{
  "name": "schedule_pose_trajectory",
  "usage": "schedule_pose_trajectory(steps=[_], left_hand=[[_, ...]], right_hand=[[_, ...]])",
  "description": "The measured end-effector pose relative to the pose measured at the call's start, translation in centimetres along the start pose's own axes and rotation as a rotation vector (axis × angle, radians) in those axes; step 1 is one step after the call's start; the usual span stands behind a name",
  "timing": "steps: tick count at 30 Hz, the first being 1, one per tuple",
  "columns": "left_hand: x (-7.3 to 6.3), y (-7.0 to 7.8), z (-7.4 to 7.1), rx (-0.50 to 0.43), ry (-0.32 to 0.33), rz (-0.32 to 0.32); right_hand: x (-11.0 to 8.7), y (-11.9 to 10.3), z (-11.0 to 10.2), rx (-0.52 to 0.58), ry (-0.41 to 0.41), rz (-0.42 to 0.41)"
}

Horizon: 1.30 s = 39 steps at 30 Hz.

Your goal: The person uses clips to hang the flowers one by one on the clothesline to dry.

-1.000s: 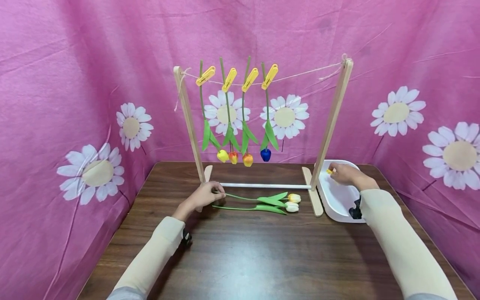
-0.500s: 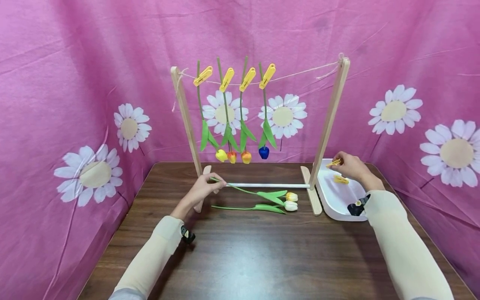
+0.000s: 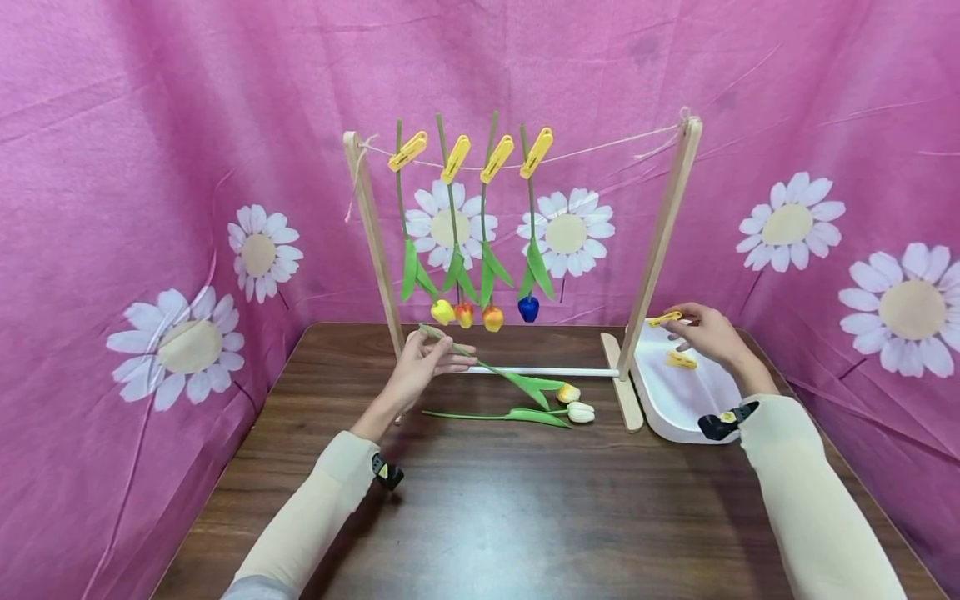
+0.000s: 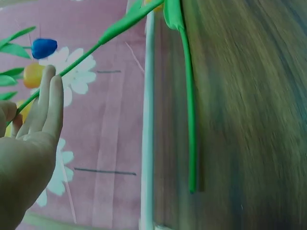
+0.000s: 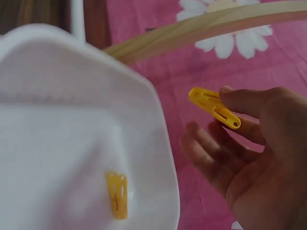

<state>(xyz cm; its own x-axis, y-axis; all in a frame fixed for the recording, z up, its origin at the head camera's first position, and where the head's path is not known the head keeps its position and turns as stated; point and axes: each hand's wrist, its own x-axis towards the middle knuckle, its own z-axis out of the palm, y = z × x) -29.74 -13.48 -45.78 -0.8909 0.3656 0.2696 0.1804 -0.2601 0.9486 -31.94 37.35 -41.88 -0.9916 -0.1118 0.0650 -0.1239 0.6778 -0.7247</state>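
Note:
My left hand point(image 3: 422, 364) pinches the stem of a yellow-and-white tulip point(image 3: 567, 393) near its cut end; the stem slants down to the right, bloom low over the table. Below it a white tulip point(image 3: 581, 412) lies flat, its stem point(image 4: 190, 120) bare in the left wrist view. Above the tray, my right hand point(image 3: 705, 335) holds a yellow clothespin point(image 5: 213, 106) between thumb and forefinger, the other fingers loosely bent. Another yellow clothespin point(image 5: 117, 195) lies in the white tray point(image 5: 165, 158).
A wooden frame point(image 3: 660, 242) carries a string point(image 3: 607, 147). Several tulips hang from it head down by yellow clothespins, among them a blue tulip point(image 3: 528, 309). A white rod point(image 3: 547, 372) joins the frame's feet. A pink curtain point(image 3: 600, 58) surrounds the brown table point(image 3: 480, 517).
My left hand has lifted the yellow-and-white tulip's stem end off the table and moved slightly up and right. My right hand has risen from the tray with a clothespin.

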Motion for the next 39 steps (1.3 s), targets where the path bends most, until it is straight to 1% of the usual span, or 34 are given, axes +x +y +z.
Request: schedule_pose_trajectory(steps=[4, 7, 10, 13, 15, 17, 18, 20, 22, 25, 28, 31, 35, 39], left_hand=[[0.2, 0.4, 1.1, -0.029, 0.043, 0.007], [0.4, 0.7, 1.8, -0.017, 0.078, 0.018], [0.6, 1.0, 2.3, 0.035, 0.066, 0.055], [0.8, 1.3, 2.7, 0.078, 0.047, 0.081], [0.9, 1.5, 3.1, 0.087, 0.047, 0.081], [0.9, 1.8, 3.5, 0.082, 0.063, 0.068], [0.9, 1.9, 3.6, 0.081, 0.069, 0.062], [1.0, 2.1, 4.0, 0.082, 0.082, 0.053], [1.1, 2.4, 4.3, 0.083, 0.095, 0.052], [1.4, 3.0, 4.9, 0.089, 0.108, 0.066], [1.7, 3.7, 5.4, 0.089, 0.11, 0.098], [2.1, 4.4, 6.0, 0.097, 0.108, 0.136], [2.6, 5.2, 6.9, 0.108, 0.103, 0.169], [3.0, 5.9, 7.7, 0.121, 0.095, 0.174]], right_hand=[[-0.3, -0.9, -0.1, 0.138, -0.004, -0.039], [-0.5, -1.5, -0.1, 0.229, 0.037, -0.053], [-0.6, -2.2, -0.2, 0.325, 0.079, -0.059], [-0.9, -2.9, -0.4, 0.359, 0.116, -0.059], [-1.1, -3.5, -0.6, 0.383, 0.136, -0.063], [-1.2, -3.9, -0.8, 0.394, 0.161, -0.072], [-1.3, -4.1, -0.9, 0.432, 0.164, -0.081], [-1.4, -4.6, -1.1, 0.528, 0.169, -0.102], [-1.4, -5.0, -1.4, 0.592, 0.188, -0.128], [-1.5, -6.1, -1.7, 0.663, 0.245, -0.169], [-1.6, -7.4, -2.1, 0.703, 0.322, -0.228], [-1.7, -8.9, -2.5, 0.773, 0.37, -0.289], [-2.1, -10.9, -3.0, 0.792, 0.412, -0.343], [-2.6, -12.9, -3.2, 0.822, 0.425, -0.407]])
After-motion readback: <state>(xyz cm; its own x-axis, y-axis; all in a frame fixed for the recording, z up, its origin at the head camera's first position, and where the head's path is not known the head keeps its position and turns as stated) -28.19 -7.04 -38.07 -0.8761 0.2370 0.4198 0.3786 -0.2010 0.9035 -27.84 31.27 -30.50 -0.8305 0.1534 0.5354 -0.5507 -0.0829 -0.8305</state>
